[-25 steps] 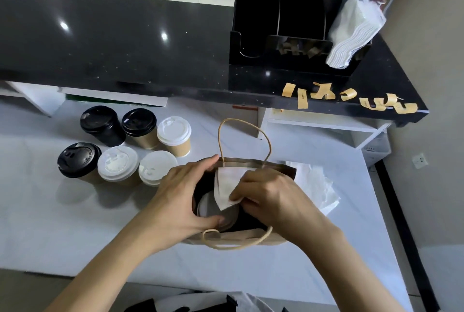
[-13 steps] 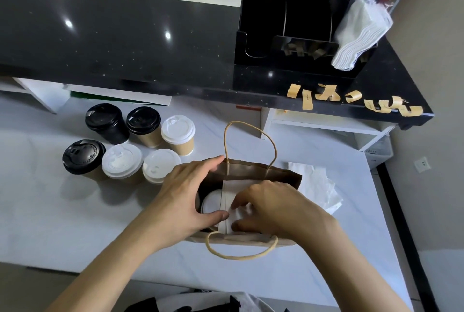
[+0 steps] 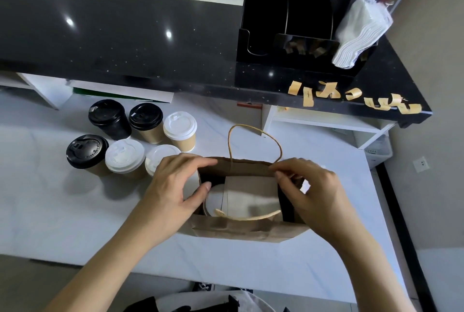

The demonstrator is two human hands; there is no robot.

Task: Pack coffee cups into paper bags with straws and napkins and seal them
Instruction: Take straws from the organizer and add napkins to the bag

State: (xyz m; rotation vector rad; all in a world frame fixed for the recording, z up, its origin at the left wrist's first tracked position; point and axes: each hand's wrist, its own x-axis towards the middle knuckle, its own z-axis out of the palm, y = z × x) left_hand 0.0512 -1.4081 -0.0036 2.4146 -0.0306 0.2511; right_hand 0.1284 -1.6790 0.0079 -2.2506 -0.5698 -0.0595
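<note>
A brown paper bag (image 3: 247,229) with twine handles stands open on the white table. Inside it a white napkin (image 3: 251,197) lies over a white-lidded cup (image 3: 214,198). My left hand (image 3: 175,186) grips the bag's left rim, thumb inside the opening. My right hand (image 3: 311,191) pinches the far rim at the bag's right corner. Several lidded coffee cups stand to the left, among them a black-lidded cup (image 3: 86,151) and a white-lidded cup (image 3: 179,129).
A black counter (image 3: 125,43) runs across the back. On it a black organizer (image 3: 288,23) holds a pack of white napkins (image 3: 361,33). Strips of tan tape (image 3: 351,98) stick along the counter edge. Loose white paper (image 3: 306,186) lies behind my right hand.
My right hand let go of the napkin, which now lies inside the bag, and rose to the bag's far right rim. My left hand stayed on the left rim.
</note>
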